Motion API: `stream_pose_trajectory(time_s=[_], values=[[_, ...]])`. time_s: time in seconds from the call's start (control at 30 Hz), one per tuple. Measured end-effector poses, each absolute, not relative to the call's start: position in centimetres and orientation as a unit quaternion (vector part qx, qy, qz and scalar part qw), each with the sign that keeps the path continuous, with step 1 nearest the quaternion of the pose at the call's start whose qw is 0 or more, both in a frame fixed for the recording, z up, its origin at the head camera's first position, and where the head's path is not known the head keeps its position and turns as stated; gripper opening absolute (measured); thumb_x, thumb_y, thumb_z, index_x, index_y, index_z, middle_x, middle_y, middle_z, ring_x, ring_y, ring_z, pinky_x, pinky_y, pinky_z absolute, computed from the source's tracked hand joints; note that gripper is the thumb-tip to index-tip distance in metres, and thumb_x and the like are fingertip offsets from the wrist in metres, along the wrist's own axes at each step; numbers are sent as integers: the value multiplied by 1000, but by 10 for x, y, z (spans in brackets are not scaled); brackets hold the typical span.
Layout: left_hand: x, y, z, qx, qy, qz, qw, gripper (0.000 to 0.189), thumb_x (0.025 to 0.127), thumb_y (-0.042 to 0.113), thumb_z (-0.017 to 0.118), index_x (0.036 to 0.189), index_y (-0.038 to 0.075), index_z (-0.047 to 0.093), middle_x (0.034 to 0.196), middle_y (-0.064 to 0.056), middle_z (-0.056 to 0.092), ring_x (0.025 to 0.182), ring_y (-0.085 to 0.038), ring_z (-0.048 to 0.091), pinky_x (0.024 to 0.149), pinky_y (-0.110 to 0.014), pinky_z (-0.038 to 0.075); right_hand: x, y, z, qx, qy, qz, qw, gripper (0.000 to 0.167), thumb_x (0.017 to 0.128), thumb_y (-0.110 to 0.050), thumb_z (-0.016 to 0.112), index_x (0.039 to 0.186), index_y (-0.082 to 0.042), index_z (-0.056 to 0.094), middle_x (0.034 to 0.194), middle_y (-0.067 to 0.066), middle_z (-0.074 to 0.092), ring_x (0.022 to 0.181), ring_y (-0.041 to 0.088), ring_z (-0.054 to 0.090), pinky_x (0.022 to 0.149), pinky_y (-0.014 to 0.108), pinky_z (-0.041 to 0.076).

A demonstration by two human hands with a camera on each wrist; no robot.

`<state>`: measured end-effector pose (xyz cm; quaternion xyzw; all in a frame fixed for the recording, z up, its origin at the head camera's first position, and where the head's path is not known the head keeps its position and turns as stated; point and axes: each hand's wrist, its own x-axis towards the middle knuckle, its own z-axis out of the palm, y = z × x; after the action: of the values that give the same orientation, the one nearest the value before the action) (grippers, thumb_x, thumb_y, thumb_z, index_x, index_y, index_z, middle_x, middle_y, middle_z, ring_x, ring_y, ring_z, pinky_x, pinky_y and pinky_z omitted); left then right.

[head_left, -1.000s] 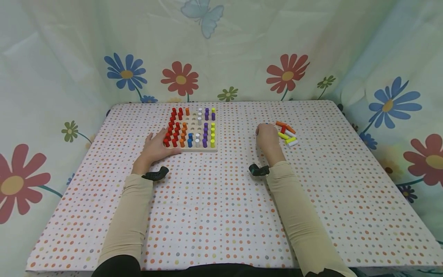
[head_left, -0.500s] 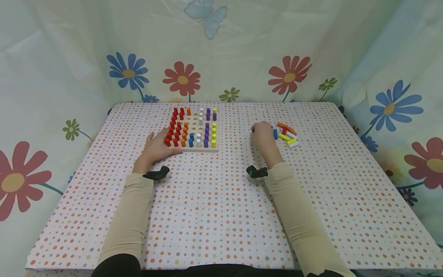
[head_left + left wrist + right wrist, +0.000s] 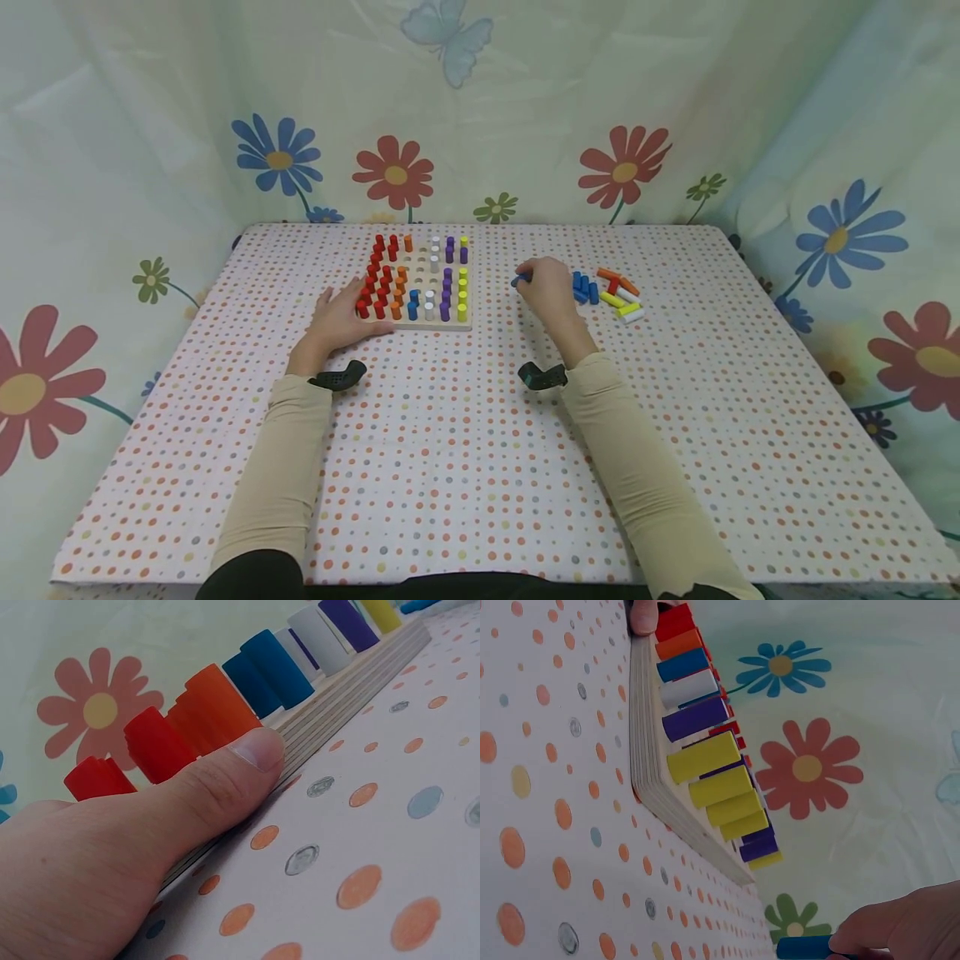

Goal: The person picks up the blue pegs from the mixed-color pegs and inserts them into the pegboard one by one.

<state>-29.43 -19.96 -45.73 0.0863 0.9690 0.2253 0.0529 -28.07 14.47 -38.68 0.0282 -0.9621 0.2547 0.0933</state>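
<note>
A wooden pegboard [image 3: 450, 326] stands at the back left of the table, carrying columns of red, orange, blue, white, purple and yellow pegs. My left hand [image 3: 337, 317] rests at its front left corner. The straight thumb [image 3: 217, 780] lies along the front edge; the other fingers are at the left side, partly hidden. To the right of the board, my right hand [image 3: 550, 287] pinches a blue peg [image 3: 519, 280] between thumb and fingers. In the right wrist view, that blue peg [image 3: 804, 947] sticks out sideways from the fingertips, apart from the board.
Several loose blue pegs [image 3: 585, 287] lie just right of my right hand. Beside them is a small pile of orange, red, white and yellow pegs [image 3: 621, 297]. Holes without pegs show in the board's middle. A flowered curtain [image 3: 540, 108] stands behind the dotted tablecloth [image 3: 450, 467].
My right hand has moved left from beside the loose pegs toward the board, now with a blue peg in its fingers. The other blue pegs have come into view. My left hand stays put.
</note>
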Motion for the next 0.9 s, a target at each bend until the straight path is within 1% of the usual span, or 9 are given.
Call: stream_pose_trajectory(time_s=[0.1, 0.17, 0.23, 0.33, 0.43, 0.53, 0.7, 0.9], values=[[-295, -201, -458, 86, 970, 223, 51, 130, 59, 89, 55, 152, 6, 19, 159, -14, 18, 147, -30, 16, 118, -53, -4, -279, 138, -385, 31, -958, 273, 87, 23, 91, -10, 58, 109, -6, 70, 100, 13, 70, 84, 25, 64, 69, 35, 52], [-296, -201, -459, 86, 970, 224, 51, 129, 59, 88, 56, 152, 6, 19, 159, -14, 18, 147, -30, 17, 118, -53, -4, -278, 131, -384, 37, -954, 284, 85, 23, 91, -10, 57, 109, -6, 70, 102, 13, 68, 85, 24, 64, 67, 33, 53], [-296, -200, -459, 86, 969, 227, 50, 129, 59, 88, 56, 152, 6, 20, 159, -14, 19, 147, -30, 17, 118, -53, -4, -276, 122, -381, 49, -952, 287, 88, 23, 92, -11, 57, 110, -6, 70, 105, 13, 66, 88, 24, 65, 69, 33, 54], [-296, -199, -460, 86, 967, 233, 50, 130, 58, 88, 57, 152, 7, 20, 159, -14, 19, 147, -30, 17, 118, -53, -4, -279, 106, -375, 80, -953, 273, 102, 22, 92, -11, 59, 110, -5, 71, 105, 12, 66, 92, 23, 65, 75, 33, 55], [-296, -198, -461, 87, 967, 235, 51, 130, 58, 89, 56, 152, 7, 19, 159, -13, 19, 147, -30, 17, 118, -53, -4, -285, 86, -367, 115, -955, 254, 101, 22, 92, -11, 61, 110, -5, 71, 103, 11, 67, 92, 22, 64, 77, 32, 55], [-294, -198, -461, 82, 968, 231, 52, 131, 58, 89, 56, 152, 7, 18, 159, -14, 18, 147, -30, 17, 118, -53, -4, -294, 66, -362, 147, -957, 241, 68, 22, 92, -12, 62, 112, -6, 71, 103, 8, 68, 90, 19, 63, 77, 29, 54], [-292, -200, -460, 80, 970, 226, 45, 131, 58, 88, 57, 152, 5, 18, 158, -15, 18, 146, -32, 17, 118, -54, -4, -311, 37, -362, 190, -959, 210, 4, 24, 93, -14, 62, 114, -8, 70, 108, 6, 69, 94, 16, 62, 84, 27, 54], [-295, -201, -463, 91, 970, 221, 35, 131, 58, 90, 54, 152, 6, 18, 158, -15, 19, 146, -32, 19, 118, -54, -3, -324, 21, -370, 242, -958, 148, -26, 22, 93, -13, 61, 113, -8, 70, 109, 5, 70, 104, 18, 62, 94, 30, 51]])
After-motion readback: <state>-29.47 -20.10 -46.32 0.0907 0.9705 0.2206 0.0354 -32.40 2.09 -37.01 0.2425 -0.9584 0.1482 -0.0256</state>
